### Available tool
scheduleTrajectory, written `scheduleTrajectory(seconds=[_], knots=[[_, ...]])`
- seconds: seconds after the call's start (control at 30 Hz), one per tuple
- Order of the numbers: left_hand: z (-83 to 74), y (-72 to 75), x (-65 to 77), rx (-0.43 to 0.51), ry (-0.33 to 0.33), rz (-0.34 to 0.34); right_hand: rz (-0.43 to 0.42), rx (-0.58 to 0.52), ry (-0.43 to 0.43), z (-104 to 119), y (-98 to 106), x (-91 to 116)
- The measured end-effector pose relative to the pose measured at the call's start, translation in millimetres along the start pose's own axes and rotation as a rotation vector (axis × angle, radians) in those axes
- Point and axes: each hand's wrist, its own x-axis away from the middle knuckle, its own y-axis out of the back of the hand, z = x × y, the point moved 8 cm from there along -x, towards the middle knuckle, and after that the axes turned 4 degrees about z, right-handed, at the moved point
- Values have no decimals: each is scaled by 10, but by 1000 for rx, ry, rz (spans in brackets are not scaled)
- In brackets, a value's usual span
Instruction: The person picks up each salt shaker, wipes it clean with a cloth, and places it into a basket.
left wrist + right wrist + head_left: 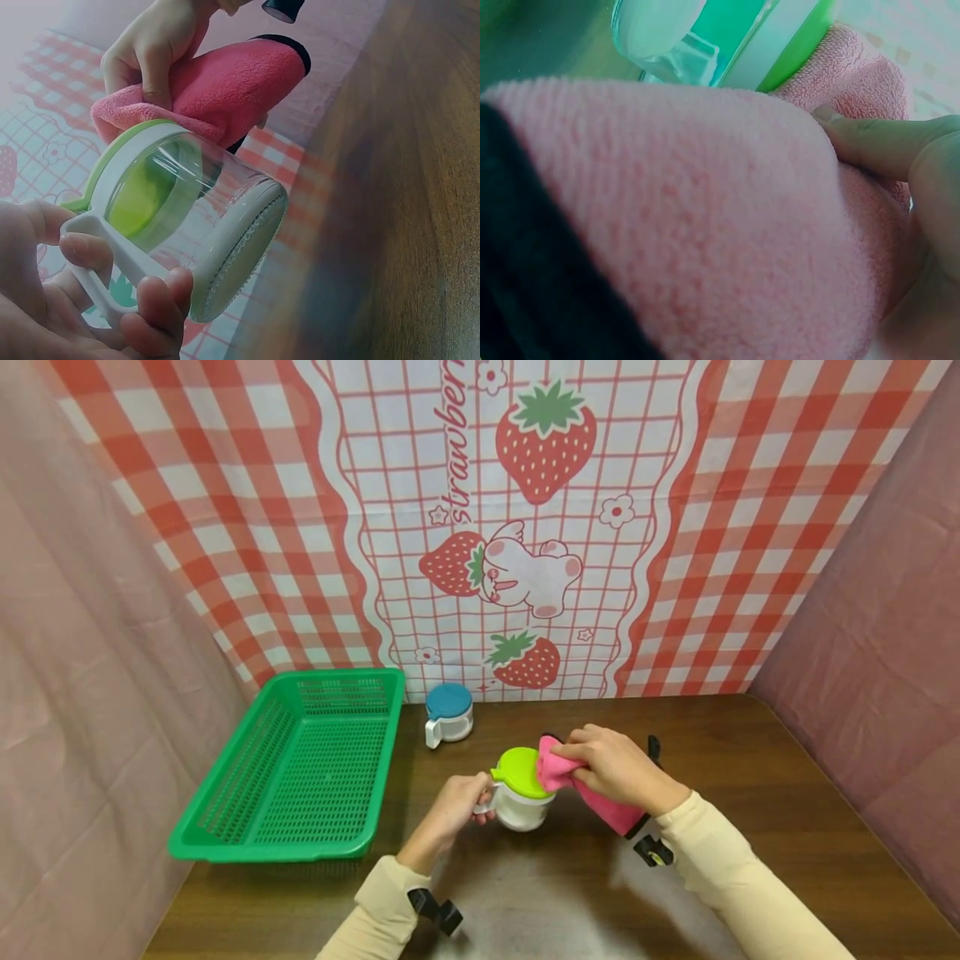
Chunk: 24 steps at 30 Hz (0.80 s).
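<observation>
A clear seasoning jar (pixel 522 810) with a lime-green lid (pixel 522 770) and a white handle is held up off the table, tilted in the left wrist view. My left hand (pixel 457 806) grips the jar by its handle (pixel 124 259), fingers curled round it. A pink cloth (pixel 240 82) with a black edge is bunched in my right hand (pixel 611 764), pinched between thumb and fingers. That cloth touches the right side of the green lid. In the right wrist view the cloth (pixel 690 202) hides most of the jar.
A green plastic basket (pixel 375 752) stands at the left of the wooden table (pixel 750 793). Behind the held jar, near the back wall, is a similar jar with a blue lid (pixel 449 700). A strawberry-print checked cloth (pixel 675 635) hangs at the back.
</observation>
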Motion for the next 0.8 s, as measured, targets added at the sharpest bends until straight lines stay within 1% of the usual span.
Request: scheduleTrajectory(seconds=[0.1, 0.2, 0.33, 0.37, 0.47, 0.63, 0.8], knots=[[143, 15, -103, 3, 2, -2, -2, 5, 14, 37, 8, -3], [163, 18, -121, 1, -3, -1, -1, 5, 22, 70, 19, -10], [152, 16, -110, -3, -8, -1, -2, 17, 30, 103, 27, -18], [178, 20, -127, -3, -8, -4, -4, 19, 32, 110, 28, -19], [176, 14, -121, -9, -7, -9, -9, 25, 49, 142, 26, -23], [146, 0, -91, -15, -7, -9, -12, 25, 75, 197, 18, -33], [145, -13, -94, -23, -18, -6, -17, 31, 97, 245, 2, -46]])
